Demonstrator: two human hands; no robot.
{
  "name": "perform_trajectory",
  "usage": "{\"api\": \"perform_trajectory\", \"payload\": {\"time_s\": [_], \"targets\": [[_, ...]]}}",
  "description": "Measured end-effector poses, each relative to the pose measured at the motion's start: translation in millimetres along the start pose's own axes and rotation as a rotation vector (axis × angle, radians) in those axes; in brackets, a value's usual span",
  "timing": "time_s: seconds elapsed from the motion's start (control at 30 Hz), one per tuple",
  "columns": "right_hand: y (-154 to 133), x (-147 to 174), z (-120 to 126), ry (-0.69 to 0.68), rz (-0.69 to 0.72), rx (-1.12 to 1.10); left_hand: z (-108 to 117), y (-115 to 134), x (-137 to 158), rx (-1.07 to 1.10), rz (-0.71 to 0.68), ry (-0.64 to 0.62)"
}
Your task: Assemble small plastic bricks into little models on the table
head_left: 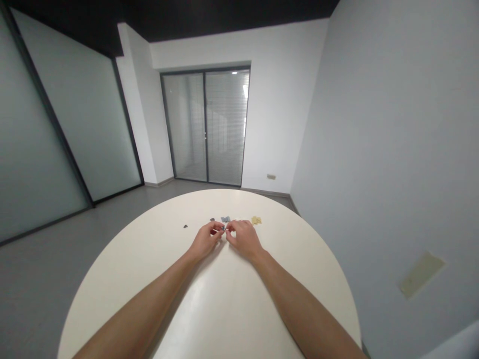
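Note:
Both hands meet above the far half of a round cream table [209,309]. My left hand [205,240] is closed, its thumb and fingers pinching a small dark piece [223,228], too tiny to name. From the other side my right hand [244,238] is closed too, fingertips pressed together right beside that piece; whether it grips the same piece or another is hidden. Just beyond the fingers lies a small cluster of grey-blue pieces [225,219]. A small dark item [212,219] sits behind my left hand, and yellow pieces [256,220] lie beyond my right hand.
Another little dark piece [185,226] rests alone to the left. The table's curved far edge [220,189] is close behind the pieces. A white wall [374,149] stands to the right, frosted glass panels [82,109] to the left, and a glass door [205,129] at the back.

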State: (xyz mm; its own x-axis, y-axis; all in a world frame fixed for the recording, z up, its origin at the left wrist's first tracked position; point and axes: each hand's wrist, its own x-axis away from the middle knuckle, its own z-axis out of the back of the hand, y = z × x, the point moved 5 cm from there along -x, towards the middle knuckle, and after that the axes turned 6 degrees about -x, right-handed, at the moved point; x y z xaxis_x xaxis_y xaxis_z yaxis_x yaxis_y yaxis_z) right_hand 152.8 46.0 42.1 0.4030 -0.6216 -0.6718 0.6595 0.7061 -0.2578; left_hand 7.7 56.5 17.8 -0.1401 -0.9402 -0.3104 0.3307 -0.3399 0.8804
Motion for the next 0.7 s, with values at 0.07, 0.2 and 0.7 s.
{"api": "perform_trajectory", "payload": {"time_s": [0.07, 0.2, 0.7], "targets": [[0.0, -0.2, 0.1, 0.002, -0.001, 0.000, 0.0, -0.7, -0.3, -0.002, 0.000, -0.001], [0.3, 0.0, 0.1, 0.001, -0.004, 0.001, 0.1, -0.8, -0.6, -0.029, -0.019, 0.000], [1.0, 0.1, -1.1, -0.018, -0.011, -0.008, -0.8, -1.3, -0.7, -0.035, -0.021, -0.009]]}}
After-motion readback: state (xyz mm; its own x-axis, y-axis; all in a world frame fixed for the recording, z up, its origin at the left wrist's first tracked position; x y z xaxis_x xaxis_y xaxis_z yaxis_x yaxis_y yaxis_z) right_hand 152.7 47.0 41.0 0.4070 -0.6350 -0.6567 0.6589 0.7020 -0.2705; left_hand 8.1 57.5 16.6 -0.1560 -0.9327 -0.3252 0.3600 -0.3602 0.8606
